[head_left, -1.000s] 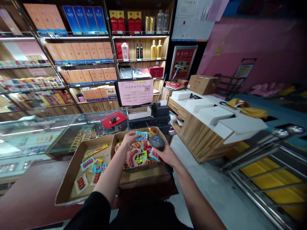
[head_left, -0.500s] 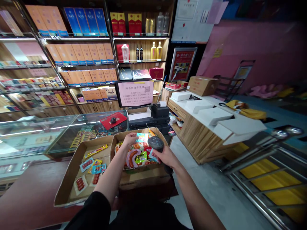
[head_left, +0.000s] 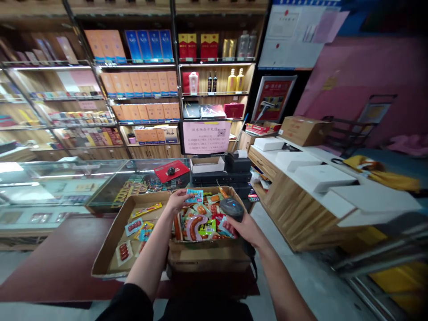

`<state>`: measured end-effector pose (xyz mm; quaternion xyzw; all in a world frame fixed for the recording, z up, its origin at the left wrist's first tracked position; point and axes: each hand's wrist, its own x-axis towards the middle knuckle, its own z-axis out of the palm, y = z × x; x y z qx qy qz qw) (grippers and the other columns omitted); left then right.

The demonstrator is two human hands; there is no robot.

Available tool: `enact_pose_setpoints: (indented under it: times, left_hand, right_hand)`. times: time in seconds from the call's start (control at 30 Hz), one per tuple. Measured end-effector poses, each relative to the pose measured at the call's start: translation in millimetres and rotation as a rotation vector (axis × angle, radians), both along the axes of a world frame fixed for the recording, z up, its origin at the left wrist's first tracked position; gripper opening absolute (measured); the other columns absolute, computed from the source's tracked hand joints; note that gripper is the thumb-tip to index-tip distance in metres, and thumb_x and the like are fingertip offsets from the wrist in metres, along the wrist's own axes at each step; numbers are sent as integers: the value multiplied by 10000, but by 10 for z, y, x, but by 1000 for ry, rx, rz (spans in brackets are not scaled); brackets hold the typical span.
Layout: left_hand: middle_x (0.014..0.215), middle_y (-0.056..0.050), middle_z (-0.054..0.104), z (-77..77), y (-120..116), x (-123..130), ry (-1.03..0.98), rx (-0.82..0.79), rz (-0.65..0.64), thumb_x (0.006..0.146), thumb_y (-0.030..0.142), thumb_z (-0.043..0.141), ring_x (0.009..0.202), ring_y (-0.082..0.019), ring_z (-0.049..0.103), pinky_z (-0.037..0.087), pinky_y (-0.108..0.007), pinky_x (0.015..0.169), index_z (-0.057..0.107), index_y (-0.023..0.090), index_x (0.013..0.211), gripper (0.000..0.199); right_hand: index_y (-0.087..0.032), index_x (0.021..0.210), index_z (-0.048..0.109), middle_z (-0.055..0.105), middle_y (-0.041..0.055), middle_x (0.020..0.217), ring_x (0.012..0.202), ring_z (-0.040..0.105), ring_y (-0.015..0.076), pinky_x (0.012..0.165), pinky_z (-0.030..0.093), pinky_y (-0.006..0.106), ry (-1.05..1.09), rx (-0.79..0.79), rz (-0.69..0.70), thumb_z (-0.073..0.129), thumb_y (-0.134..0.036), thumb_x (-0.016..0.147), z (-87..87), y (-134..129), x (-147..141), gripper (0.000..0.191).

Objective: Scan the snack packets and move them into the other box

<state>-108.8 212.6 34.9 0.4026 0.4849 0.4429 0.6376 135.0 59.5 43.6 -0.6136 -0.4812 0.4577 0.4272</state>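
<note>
My left hand (head_left: 177,200) pinches a small blue snack packet (head_left: 195,196) over the far left part of a cardboard box (head_left: 200,257). In my right hand (head_left: 246,228) is a dark handheld barcode scanner (head_left: 232,208), gripped by its handle, with a small blue light on its head. The box is full of wrapped sausages and snack packets, among them a curved sausage in a clear pack (head_left: 194,227). A red-and-blue sausage packet (head_left: 228,226) shows right beside my right fingers; whether they touch it I cannot tell. To the left, a shallow cardboard tray (head_left: 106,256) holds several packets, partly hidden by my left forearm.
Behind the box stand a black till (head_left: 210,177) and a screen covered by a pink sign (head_left: 205,137). A glass display counter (head_left: 73,187) extends left. White boxes (head_left: 321,177) lie on the right-hand counter, and a metal rail (head_left: 377,254) stands at the lower right.
The view has turned left, so the scene sits further right. My left hand and the blue packet have shifted left over the box, away from the scanner. A blue light now shows on the scanner.
</note>
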Motion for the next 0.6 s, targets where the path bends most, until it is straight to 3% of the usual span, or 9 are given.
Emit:
enact_pose_setpoints:
  times: [0.2, 0.3, 0.43, 0.6]
  left_hand:
    - [852, -88, 769, 84, -284, -1202, 32, 103, 245, 552, 309, 965, 751, -184, 742, 624, -275, 687, 706, 113, 902, 478]
    - [888, -101, 769, 92, -450, -1604, 82, 101, 360, 565, 341, 960, 779, -197, 751, 628, -290, 709, 717, 114, 948, 508]
    - [887, -101, 763, 112, -564, -1742, 117, 83, 420, 536, 325, 974, 759, -193, 744, 629, -292, 674, 721, 118, 938, 519]
    - [860, -95, 754, 152, -531, -1479, 139, 112, 333, 501, 379, 977, 804, -201, 735, 627, -292, 685, 729, 103, 927, 564]
  right_hand:
    - [-215, 675, 591, 657, 80, 645, 461, 524, 150, 419, 431, 301, -39, -31, 78, 685, -591, 777, -62, 123, 37, 400]
    - [-223, 684, 578, 640, 73, 606, 444, 529, 162, 425, 434, 319, -62, -25, 103, 689, -576, 787, -106, 204, 34, 384]
    - [-230, 767, 604, 617, 43, 555, 422, 540, 173, 416, 436, 320, -100, -49, 115, 696, -548, 802, -159, 288, 15, 333]
    - [-214, 756, 630, 620, 36, 530, 409, 558, 166, 394, 427, 286, -140, -22, 129, 692, -541, 811, -201, 306, -19, 337]
